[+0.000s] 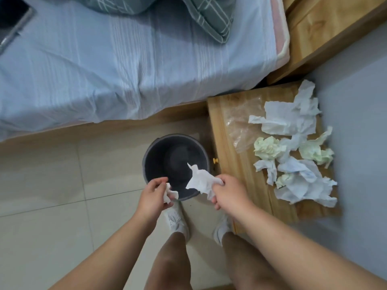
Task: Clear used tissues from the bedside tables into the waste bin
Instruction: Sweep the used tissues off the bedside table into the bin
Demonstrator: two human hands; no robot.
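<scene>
— black phone (12, 24) at the far left edge, lying on the pale blue bed sheet (104, 70). what comes after it?
— green plaid bedding (209, 17) bunched at the top of the bed. below the bed are beige floor tiles (41, 185).
— and the hands?
— the left hand (154, 194) has its fingers curled round a small crumpled tissue (171, 194), held at the near rim of the waste bin (155, 162). the bin is dark grey and round, and stands on the floor near the bed, just beside the bedside table.
— right of that?
— a white tissue (201, 181) hangs partly unfolded over the bin's mouth. the right hand (227, 191) pinches it at one end, thumb and fingers closed on it. the two hands are apart, each with its own piece. white shoes (178, 222) show beneath the wrists.
— and the table?
— the wooden bedside table (230, 174) has a brass-coloured knob (215, 160) on the side facing the bin. a clear plastic bag (240, 126) lies on its top. right of the bag is a heap of tissues (297, 147) in white, pale blue and pale green, crumpled and overlapping, reaching the table's right edge.
— anything past it?
— a wooden panel (324, 34) at the upper right, by the head of the bed. i cannot tell what piece of furniture it belongs to.
</scene>
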